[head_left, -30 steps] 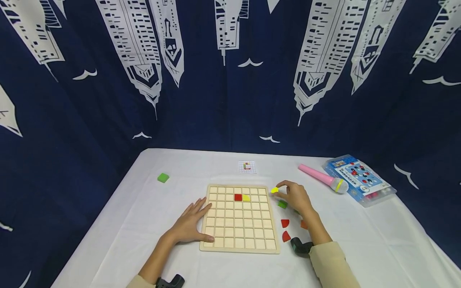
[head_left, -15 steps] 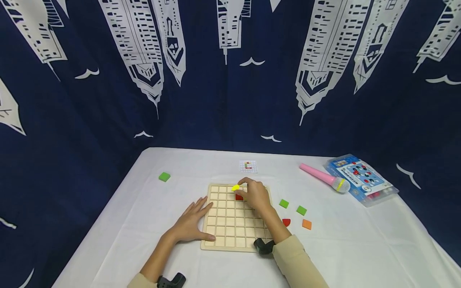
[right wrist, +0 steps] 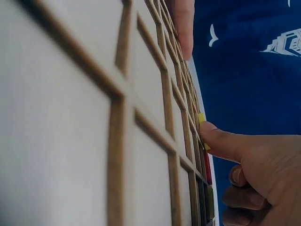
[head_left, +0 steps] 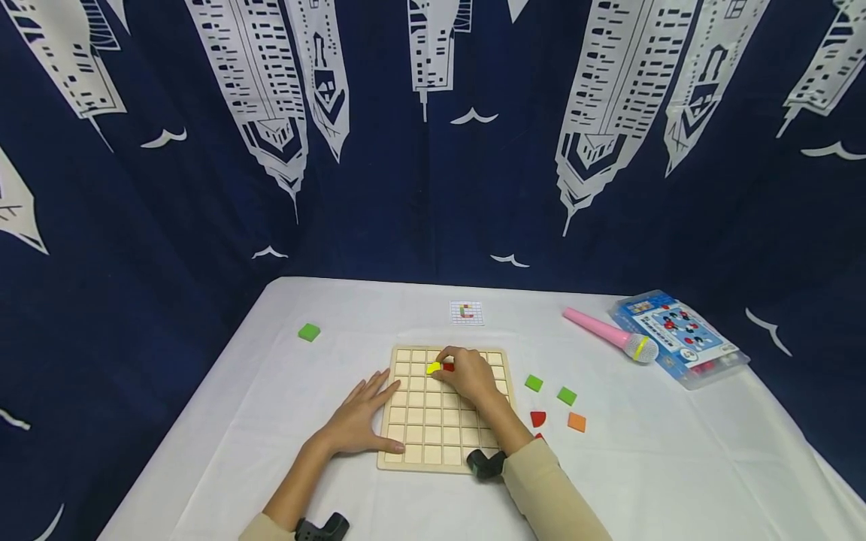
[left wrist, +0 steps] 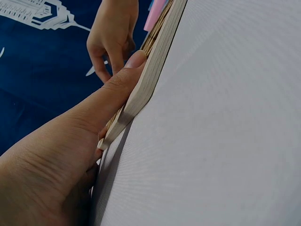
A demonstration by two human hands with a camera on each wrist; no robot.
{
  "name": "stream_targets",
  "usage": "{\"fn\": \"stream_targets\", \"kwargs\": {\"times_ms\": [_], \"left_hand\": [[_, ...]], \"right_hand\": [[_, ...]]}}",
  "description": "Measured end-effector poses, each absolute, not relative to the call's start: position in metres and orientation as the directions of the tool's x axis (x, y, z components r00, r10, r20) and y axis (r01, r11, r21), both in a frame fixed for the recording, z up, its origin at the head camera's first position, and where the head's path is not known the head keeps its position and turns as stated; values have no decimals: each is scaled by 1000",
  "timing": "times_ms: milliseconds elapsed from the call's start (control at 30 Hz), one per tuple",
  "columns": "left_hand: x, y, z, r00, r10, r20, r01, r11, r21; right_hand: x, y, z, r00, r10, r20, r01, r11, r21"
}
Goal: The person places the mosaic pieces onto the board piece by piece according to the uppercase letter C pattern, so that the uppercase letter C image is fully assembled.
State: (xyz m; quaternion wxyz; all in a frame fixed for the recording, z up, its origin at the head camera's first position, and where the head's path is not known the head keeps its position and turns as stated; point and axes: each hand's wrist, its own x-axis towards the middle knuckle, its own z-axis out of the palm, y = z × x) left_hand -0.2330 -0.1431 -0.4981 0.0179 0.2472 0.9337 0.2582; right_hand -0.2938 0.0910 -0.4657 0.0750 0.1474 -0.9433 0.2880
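A wooden grid board point(head_left: 433, 416) lies on the white table in the head view. My left hand point(head_left: 358, 422) rests along its left side with fingers spread, the thumb point(left wrist: 115, 87) lying on the near corner. Between thumb and fingertips my right hand point(head_left: 471, 376) pinches a yellow tile point(head_left: 433, 368), its exact shape partly covered. That tile is at a cell in the board's upper part, just left of a red tile point(head_left: 449, 367); I cannot tell whether it is fully seated. The right wrist view shows the yellow tile point(right wrist: 201, 117) under the thumb, with the red tile point(right wrist: 207, 167) beside it.
Right of the board lie green tiles point(head_left: 534, 382), an orange tile point(head_left: 576, 421) and red pieces point(head_left: 537, 418). One green tile point(head_left: 309, 332) sits far left. Behind the board are a pattern card point(head_left: 467, 312), a pink microphone point(head_left: 609, 333) and a plastic case point(head_left: 683, 338).
My right hand has carried the yellow tile leftward from beside the board and down to a cell left of the red tile. My left hand has stayed in place.
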Motion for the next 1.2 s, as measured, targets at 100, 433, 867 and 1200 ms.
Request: {"fn": "stream_targets", "kwargs": {"times_ms": [100, 433, 867, 1200], "left_hand": [[-233, -143, -498, -878, 470, 96, 451, 743, 495], [-232, -144, -497, -875, 475, 95, 457, 743, 489], [-233, -142, -497, -870, 482, 105, 464, 728, 505], [-233, -142, -498, -877, 469, 105, 453, 732, 509]], "right_hand": [[-294, 91, -466, -948, -233, 217, -314, 795, -518], [-292, 93, -463, -956, -210, 203, -287, 807, -516], [-275, 156, -435, -942, -149, 300, -306, 746, -591], [-261, 228, -445, -962, -37, 269, -188, 805, -563]]}}
